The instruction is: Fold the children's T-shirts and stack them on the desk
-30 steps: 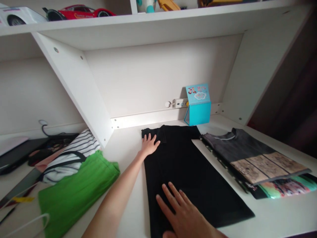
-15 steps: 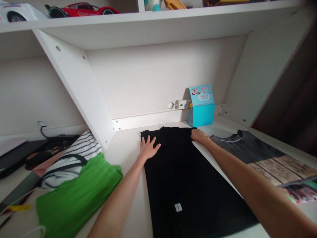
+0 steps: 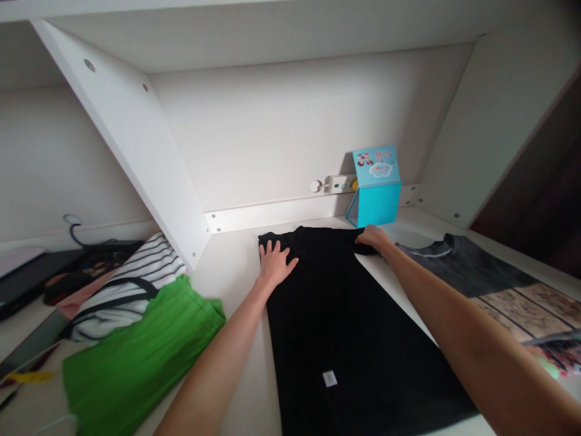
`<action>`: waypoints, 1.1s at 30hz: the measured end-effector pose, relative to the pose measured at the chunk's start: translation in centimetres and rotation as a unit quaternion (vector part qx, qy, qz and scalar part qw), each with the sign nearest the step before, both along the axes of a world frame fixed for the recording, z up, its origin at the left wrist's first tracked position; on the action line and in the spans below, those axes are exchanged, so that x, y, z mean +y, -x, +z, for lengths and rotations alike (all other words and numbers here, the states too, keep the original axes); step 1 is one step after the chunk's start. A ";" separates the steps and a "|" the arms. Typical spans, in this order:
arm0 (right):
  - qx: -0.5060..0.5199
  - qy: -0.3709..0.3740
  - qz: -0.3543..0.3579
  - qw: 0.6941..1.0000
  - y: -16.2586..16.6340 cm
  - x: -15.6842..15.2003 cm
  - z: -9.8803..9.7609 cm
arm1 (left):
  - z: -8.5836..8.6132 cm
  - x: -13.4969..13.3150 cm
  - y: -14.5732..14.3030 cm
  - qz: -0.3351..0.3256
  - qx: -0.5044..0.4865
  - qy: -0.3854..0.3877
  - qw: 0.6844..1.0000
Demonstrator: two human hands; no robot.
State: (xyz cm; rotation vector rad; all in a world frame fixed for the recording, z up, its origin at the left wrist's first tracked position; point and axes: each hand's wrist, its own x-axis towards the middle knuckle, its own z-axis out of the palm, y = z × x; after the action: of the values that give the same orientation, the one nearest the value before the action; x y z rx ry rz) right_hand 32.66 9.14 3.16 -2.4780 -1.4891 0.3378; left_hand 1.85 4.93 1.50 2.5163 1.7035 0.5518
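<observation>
A black garment (image 3: pixel 345 327) lies folded lengthwise on the white desk (image 3: pixel 231 272), with a small white tag on it near the front. My left hand (image 3: pixel 275 262) rests flat on its far left corner, fingers spread. At the far right corner my right hand (image 3: pixel 371 237) has its fingers curled over the garment's edge, in what looks like a pinch on the cloth.
A green cloth (image 3: pixel 136 351) and a striped garment (image 3: pixel 136 278) lie at the left. A grey printed shirt (image 3: pixel 494 284) on a stack lies at the right. A blue desk calendar (image 3: pixel 376 184) stands at the back, beside a slanted white shelf panel (image 3: pixel 149 157).
My right hand left the near part of the black garment and reached to its far right corner. My left hand stayed on the far left corner. The view tipped downward.
</observation>
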 end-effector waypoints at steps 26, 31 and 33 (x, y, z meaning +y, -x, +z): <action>0.028 0.028 0.024 0.999 0.7 0.2 1.7 | -0.9 0.3 -0.4 -0.078 -0.021 0.082 0.993; -0.009 -0.007 0.072 0.997 2.9 0.1 5.2 | -1.1 0.6 -0.4 -0.078 -0.060 0.091 0.991; -0.033 -0.050 0.116 0.991 5.1 0.0 6.8 | -1.1 0.9 -0.4 -0.069 -0.119 0.091 0.986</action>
State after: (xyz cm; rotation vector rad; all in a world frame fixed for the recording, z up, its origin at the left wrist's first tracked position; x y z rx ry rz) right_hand 27.57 9.13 9.95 -2.2652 -1.7798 0.2165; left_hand 2.22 5.81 0.44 2.3134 1.4155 0.6258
